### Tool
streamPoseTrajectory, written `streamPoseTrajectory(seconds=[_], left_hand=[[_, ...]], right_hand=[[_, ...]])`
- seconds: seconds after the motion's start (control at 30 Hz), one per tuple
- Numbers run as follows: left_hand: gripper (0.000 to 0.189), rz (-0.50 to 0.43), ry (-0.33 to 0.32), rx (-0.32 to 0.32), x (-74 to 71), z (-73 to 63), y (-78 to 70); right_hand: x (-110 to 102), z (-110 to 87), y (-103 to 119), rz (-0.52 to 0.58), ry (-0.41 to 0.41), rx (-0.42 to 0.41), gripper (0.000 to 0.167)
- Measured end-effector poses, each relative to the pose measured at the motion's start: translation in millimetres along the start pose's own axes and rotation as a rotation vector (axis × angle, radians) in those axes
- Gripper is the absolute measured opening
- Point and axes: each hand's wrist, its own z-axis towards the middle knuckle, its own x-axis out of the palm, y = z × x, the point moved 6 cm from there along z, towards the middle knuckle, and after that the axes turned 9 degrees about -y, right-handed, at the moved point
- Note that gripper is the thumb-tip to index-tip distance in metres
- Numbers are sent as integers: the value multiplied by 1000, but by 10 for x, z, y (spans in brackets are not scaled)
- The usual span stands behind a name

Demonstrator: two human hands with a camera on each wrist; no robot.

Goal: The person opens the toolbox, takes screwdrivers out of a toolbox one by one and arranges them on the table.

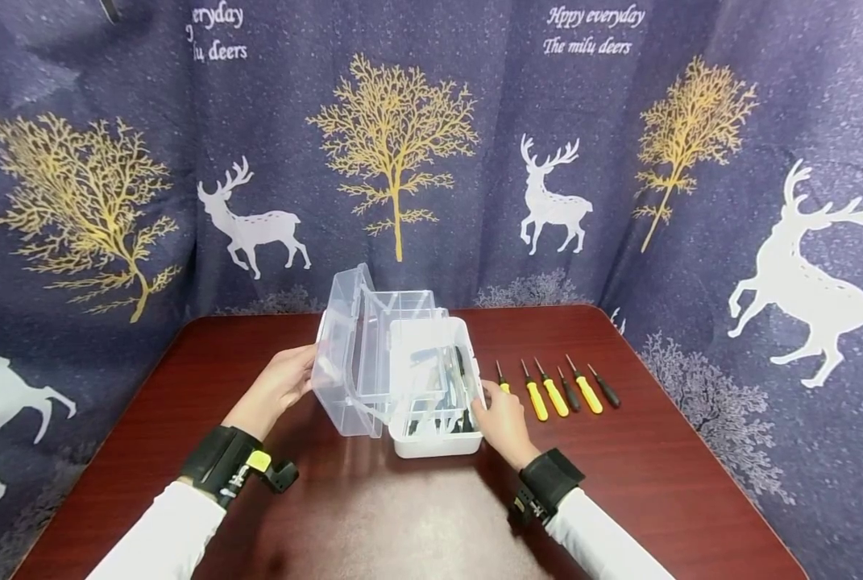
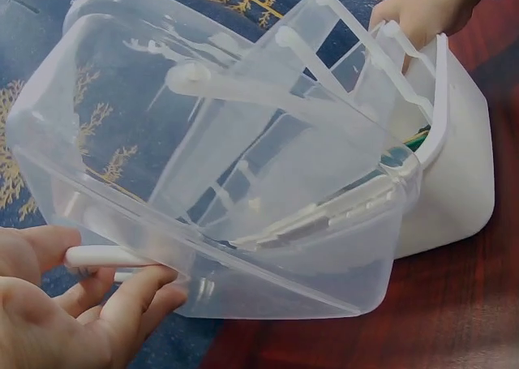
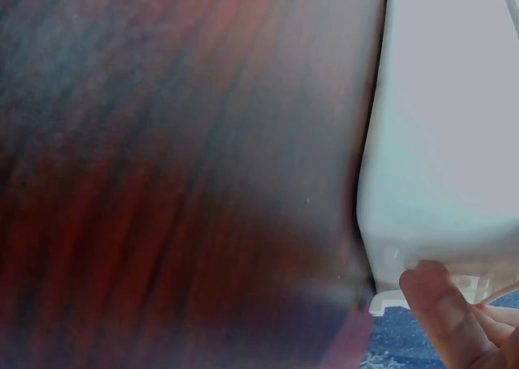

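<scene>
A white plastic toolbox [image 1: 434, 445] stands on the table with its clear lid [image 1: 338, 346] swung up and tilted to the left. Clear hinged trays [image 1: 402, 301] are raised between lid and box. Dark, slim tools [image 1: 466, 420] lie inside, partly hidden by the trays. My left hand [image 1: 280, 382] is at the lid's outer side; in the left wrist view its fingers curl round the white handle [image 2: 113, 257] there. On the box's right side, my right hand [image 1: 505, 416] grips the wall near the rim, thumb against the white outer face [image 3: 442, 182].
Right of the box lies a row of screwdrivers, some with yellow handles [image 1: 536, 400] and two with black handles [image 1: 607, 391], tips pointing away. The dark red table [image 1: 649, 483] ends at a curtain [image 1: 467, 225] printed with deer and trees.
</scene>
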Motion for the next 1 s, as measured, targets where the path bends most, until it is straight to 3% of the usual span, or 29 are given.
streamPoseTrajectory(seconds=[0.13,0.33,0.6,0.8,1.0], left_hand=[[53,7,10,-6,58,-24,-66],[54,8,22,5,168,-38,-149],[47,28,4,7,256,-48,-182],[23,3,12,16,304,-63,-207],[26,-2,24,33,389,-74,-237]], right_hand=[[5,1,7,15,3,-2,34],[17,4,-22,28,-14,10,30],[0,6,-65,16,-28,19,29],[-20,2,-49,15,-35,25,29],[-22,2,-49,17,-45,13,31]])
